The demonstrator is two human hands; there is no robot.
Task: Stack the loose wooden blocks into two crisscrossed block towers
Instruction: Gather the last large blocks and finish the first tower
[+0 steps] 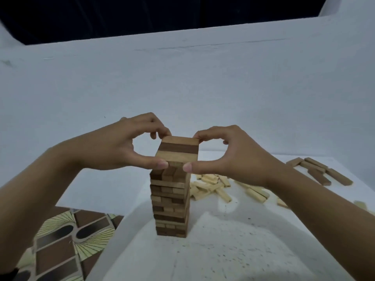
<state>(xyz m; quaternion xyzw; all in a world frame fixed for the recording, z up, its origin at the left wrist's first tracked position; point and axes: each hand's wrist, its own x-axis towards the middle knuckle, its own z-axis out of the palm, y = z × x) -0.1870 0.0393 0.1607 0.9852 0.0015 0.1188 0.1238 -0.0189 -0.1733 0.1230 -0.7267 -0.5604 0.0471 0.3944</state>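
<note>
At the lower left, past the counter's edge, a floor (58, 246) shows tiles patterned in brown, black and pale fan shapes. The left forearm rises across it from the frame's edge. The left hand (119, 147) is curled into a ring. Its thumb lies against the near left corner of the top layer (178, 149) and its fingers bend over to the far left corner, so the hand pinches that layer from its own side.

The tower (171, 201) stands upright in the middle of the white counter (233, 250), near its left edge. It is built of layers of three blocks side by side, and each layer runs crosswise to the one beneath. The top layer has two light blocks with a dark brown one between them. The layers lower down mix light and dark wood, and some block ends sit slightly out of line.

The right hand (231, 153) mirrors the left. Its thumb tip is at the near edge of the top layer and its forefinger touches the far right corner, so it clamps the layer from the right side. The other fingers curl behind.

Beyond the tower and to its right, a heap of pale blocks (211, 187) lies scattered flat on the counter, partly hidden by the right wrist. Further right, well apart from the tower, a few darker brown blocks (320, 171) lie loose near the far right edge. A plain pale wall (182, 78) fills the background.
</note>
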